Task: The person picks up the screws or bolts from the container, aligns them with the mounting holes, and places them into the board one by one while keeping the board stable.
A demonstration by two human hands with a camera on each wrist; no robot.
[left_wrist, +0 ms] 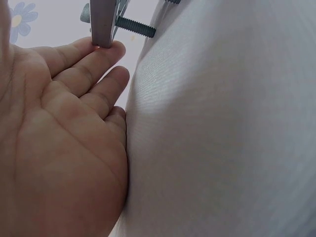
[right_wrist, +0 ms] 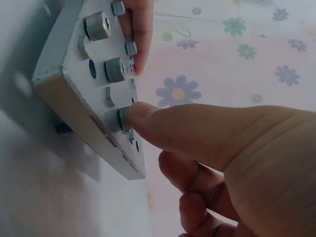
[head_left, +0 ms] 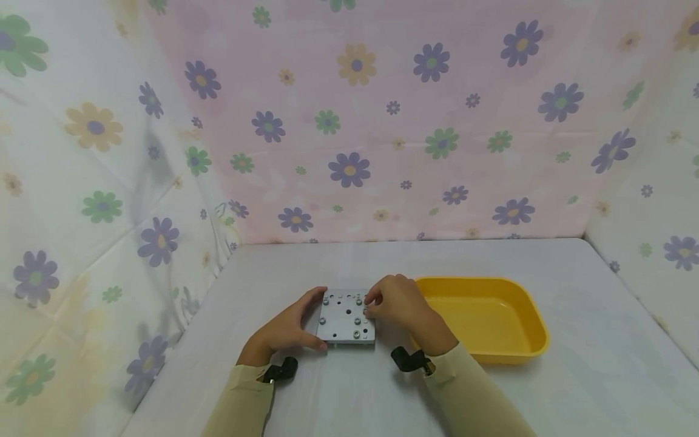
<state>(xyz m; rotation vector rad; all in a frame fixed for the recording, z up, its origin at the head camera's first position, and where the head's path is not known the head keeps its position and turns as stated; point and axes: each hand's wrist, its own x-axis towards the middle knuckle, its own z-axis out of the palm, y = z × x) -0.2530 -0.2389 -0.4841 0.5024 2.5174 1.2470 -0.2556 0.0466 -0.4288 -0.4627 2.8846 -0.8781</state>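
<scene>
A silver metal plate [head_left: 341,328] with several holes and socket-head bolts sits in the middle of the table. My left hand [head_left: 284,328] holds its left side, thumb at the near corner and a finger at the far one. In the left wrist view, fingertips [left_wrist: 116,49] meet the plate's edge and a threaded bolt shank [left_wrist: 136,27] sticks out underneath. My right hand [head_left: 401,306] is over the plate's right edge. In the right wrist view, its thumb lies against the head of a bolt [right_wrist: 122,118], pinching it; the index fingertip is hidden behind. Other bolt heads [right_wrist: 114,70] stand up nearby.
A yellow tray [head_left: 532,303] stands on the white-covered table [head_left: 349,394], right of the plate and behind my right hand. Flower-patterned cloth [head_left: 382,152] encloses the back and both sides. Black wrist mounts [head_left: 281,369] sit at both cuffs.
</scene>
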